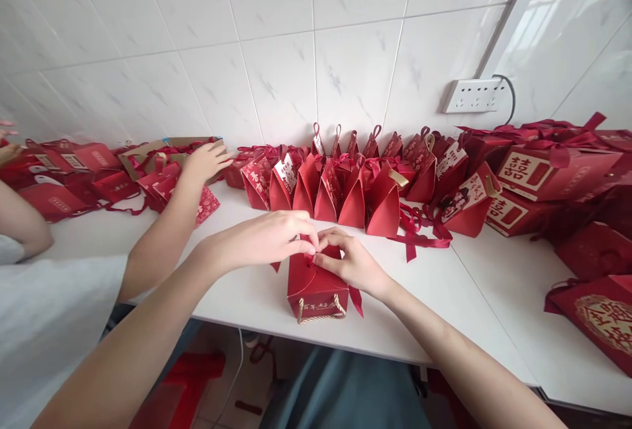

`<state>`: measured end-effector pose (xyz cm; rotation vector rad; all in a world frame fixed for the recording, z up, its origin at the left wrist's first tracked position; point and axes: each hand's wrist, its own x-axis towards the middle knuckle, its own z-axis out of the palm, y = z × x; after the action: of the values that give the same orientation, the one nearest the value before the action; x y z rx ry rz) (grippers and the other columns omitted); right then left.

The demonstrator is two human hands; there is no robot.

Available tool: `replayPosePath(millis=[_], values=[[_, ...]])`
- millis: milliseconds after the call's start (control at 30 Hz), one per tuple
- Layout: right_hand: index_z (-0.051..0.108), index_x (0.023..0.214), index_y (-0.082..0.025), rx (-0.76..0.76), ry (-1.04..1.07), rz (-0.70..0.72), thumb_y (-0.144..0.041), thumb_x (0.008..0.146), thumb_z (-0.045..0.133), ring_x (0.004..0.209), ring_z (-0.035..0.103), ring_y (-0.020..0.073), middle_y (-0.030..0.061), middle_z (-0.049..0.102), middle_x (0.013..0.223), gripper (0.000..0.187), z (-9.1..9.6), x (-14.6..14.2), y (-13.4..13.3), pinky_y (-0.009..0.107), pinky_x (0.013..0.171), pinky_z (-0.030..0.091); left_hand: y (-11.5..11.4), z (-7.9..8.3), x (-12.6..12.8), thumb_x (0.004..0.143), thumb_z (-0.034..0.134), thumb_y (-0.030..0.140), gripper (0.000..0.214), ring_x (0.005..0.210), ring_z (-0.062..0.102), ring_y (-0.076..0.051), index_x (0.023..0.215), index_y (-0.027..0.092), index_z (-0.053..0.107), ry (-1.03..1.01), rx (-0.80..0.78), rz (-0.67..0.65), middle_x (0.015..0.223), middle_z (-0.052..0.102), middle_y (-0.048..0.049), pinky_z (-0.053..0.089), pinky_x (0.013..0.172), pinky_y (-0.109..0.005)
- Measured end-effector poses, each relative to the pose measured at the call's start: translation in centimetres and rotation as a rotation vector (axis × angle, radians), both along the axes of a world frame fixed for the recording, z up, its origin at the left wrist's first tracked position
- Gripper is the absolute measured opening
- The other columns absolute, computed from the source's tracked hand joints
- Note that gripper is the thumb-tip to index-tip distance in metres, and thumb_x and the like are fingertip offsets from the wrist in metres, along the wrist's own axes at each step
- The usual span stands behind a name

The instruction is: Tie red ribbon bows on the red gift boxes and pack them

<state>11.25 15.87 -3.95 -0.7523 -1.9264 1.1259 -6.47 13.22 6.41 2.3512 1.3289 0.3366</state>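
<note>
A red gift box point(320, 301) with gold lettering and a twisted gold cord handle stands on the white table in front of me. Over its top, my left hand point(289, 235) and my right hand point(348, 259) meet, fingertips pinched together on a red ribbon point(309, 260). One ribbon tail point(355, 301) hangs past the box's right side, another shows to its left. The ribbon between my fingertips is mostly covered by them. The fingers of my right hand also rest against the box top.
Behind the box stand rows of red tent-shaped boxes point(353, 195) with ribbon loops. Larger red boxes point(548, 169) are stacked at the right, others lie at the left. A co-worker's hand point(207, 162) reaches over those. A white power strip point(474, 95) is on the tiled wall.
</note>
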Motion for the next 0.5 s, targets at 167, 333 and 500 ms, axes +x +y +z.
replayPosePath(millis=[167, 333, 500], values=[[0.069, 0.082, -0.022, 0.015, -0.006, 0.018, -0.028, 0.079, 0.065, 0.103, 0.058, 0.0207, 0.0041, 0.061, 0.104, 0.008, 0.2, 0.0, 0.0, 0.036, 0.096, 0.041, 1.4, -0.4, 0.7, 0.078, 0.057, 0.031, 0.015, 0.062, 0.059, -0.014, 0.085, 0.026, 0.069, -0.072, -0.162, 0.04, 0.078, 0.066, 0.0014, 0.042, 0.053, -0.022], [0.069, 0.077, -0.02, 0.017, 0.022, 0.022, -0.033, 0.078, 0.067, 0.105, 0.057, 0.0216, 0.0061, 0.06, 0.105, 0.012, 0.1, 0.0, 0.0, 0.037, 0.097, 0.04, 2.6, -1.9, 0.6, 0.078, 0.058, 0.035, 0.015, 0.063, 0.06, -0.014, 0.084, 0.022, 0.06, -0.183, -0.182, 0.077, 0.076, 0.067, 0.0015, 0.044, 0.056, -0.023], [0.068, 0.075, -0.022, -0.017, 0.073, 0.0, -0.037, 0.077, 0.068, 0.102, 0.059, 0.0198, 0.0049, 0.061, 0.105, 0.015, -0.2, 0.0, 0.1, 0.036, 0.096, 0.041, 2.8, -3.7, -0.4, 0.081, 0.056, 0.035, 0.017, 0.069, 0.06, -0.014, 0.078, 0.02, 0.06, -0.203, -0.099, 0.099, 0.079, 0.064, 0.0004, 0.046, 0.063, -0.025]])
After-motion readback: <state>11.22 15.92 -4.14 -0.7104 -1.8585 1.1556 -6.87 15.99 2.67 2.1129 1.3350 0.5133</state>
